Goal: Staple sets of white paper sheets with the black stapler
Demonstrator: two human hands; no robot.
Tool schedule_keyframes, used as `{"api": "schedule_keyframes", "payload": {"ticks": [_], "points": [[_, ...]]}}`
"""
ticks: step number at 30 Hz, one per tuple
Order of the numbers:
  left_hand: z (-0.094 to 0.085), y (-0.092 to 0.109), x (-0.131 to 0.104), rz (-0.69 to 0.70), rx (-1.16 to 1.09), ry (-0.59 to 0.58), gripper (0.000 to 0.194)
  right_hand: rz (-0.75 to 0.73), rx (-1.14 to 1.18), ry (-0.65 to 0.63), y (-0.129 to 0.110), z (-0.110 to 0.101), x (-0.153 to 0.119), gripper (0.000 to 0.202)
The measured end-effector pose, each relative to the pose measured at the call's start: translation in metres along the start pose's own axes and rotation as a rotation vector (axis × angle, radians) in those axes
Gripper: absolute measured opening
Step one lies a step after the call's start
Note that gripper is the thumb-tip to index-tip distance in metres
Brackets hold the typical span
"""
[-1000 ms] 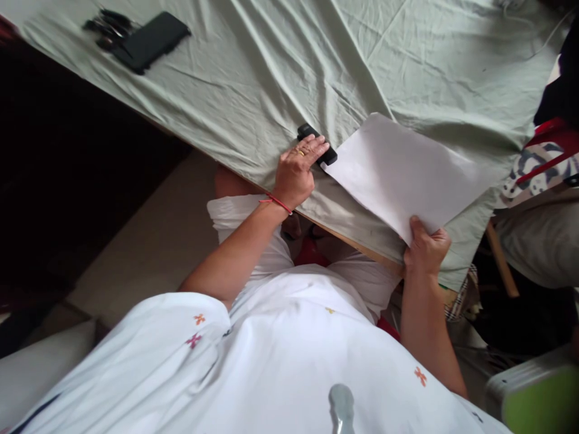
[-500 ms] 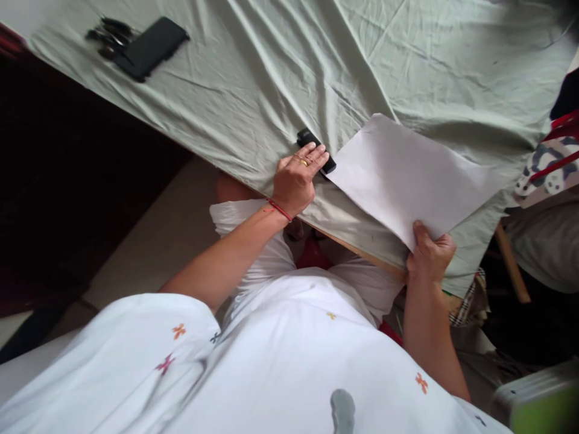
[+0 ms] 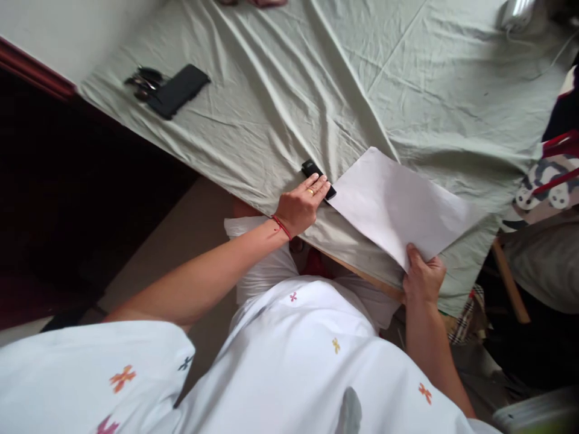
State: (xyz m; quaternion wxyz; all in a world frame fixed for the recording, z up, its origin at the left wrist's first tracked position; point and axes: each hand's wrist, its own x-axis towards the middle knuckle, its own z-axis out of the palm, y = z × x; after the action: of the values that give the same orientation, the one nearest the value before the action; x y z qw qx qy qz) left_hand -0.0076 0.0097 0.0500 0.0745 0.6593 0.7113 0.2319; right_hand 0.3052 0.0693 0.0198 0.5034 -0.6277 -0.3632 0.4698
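A white sheet of paper [image 3: 398,205] lies on the pale green cloth of the table [image 3: 316,90], near its front edge. My right hand [image 3: 423,277] pinches the sheet's near corner. My left hand [image 3: 302,205] rests flat over a small black stapler-like object [image 3: 314,172] at the paper's left corner, fingers pressing on it. A red thread circles the left wrist and a ring is on one finger.
A black phone [image 3: 178,90] and a bunch of keys [image 3: 142,81] lie at the far left of the cloth. A panda-print bag [image 3: 549,181] hangs at the right. A grey object [image 3: 515,12] sits at the far right corner. Dark floor lies left.
The camera view has shifted, so the table appears lower and smaller. Both hands keep the same hold on the black object and the paper corner.
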Motion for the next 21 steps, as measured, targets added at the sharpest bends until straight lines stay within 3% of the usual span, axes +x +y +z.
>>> {"api": "schedule_keyframes", "payload": {"ticks": [8, 12, 15, 18, 21], "points": [[-0.007, -0.002, 0.005, -0.014, -0.107, 0.069, 0.062, 0.025, -0.063, -0.047, -0.008, -0.024, -0.015, 0.039], [-0.006, -0.005, -0.01, -0.039, -0.163, 0.17, 0.062, 0.059, -0.11, -0.056, -0.012, -0.043, -0.021, 0.038], [-0.006, -0.008, -0.025, -0.092, -0.173, 0.238, 0.05, 0.088, -0.132, -0.064, -0.012, -0.055, -0.022, 0.039], [-0.005, -0.009, -0.034, -0.179, -0.271, 0.177, 0.032, 0.106, -0.148, -0.074, -0.01, -0.063, -0.02, 0.04], [-0.001, 0.001, -0.035, -0.272, -0.429, 0.058, 0.029, 0.12, -0.146, -0.082, -0.01, -0.068, -0.016, 0.038]]}}
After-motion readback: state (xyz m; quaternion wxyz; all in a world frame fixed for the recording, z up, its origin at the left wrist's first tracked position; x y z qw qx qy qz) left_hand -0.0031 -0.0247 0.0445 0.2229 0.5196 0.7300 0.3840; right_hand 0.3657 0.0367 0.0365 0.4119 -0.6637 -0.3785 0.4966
